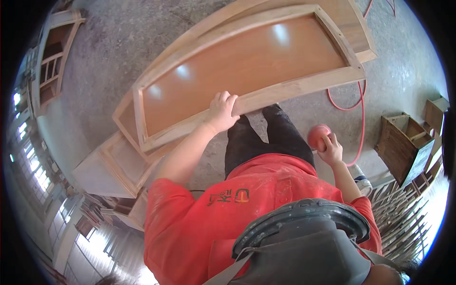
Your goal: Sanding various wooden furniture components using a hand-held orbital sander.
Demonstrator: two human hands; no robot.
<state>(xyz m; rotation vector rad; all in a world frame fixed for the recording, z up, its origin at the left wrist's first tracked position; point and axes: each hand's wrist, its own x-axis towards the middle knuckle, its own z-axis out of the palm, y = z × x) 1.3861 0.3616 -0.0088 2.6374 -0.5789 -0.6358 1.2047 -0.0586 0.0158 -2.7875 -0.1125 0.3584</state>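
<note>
A wooden frame with a brown inset panel (242, 71) lies across in front of me, resting on a larger wooden board (345, 25). My left hand (222, 112) grips the frame's near rail (285, 89), fingers on top and thumb over the edge. Away from the wood, beside my right thigh, my right hand (330, 149) holds a round red tool (318, 136), which looks like an air sander. Its underside is hidden. A red hose (362, 124) runs from near that hand up towards the frame's right end.
Pale wooden cabinet parts (117, 160) stand below the frame's left end. An open-topped wooden box (406, 142) is at the right, above a stack of thin wooden strips (399, 217). Another wooden frame (53, 60) stands far left. The hose loops over the concrete floor (117, 46).
</note>
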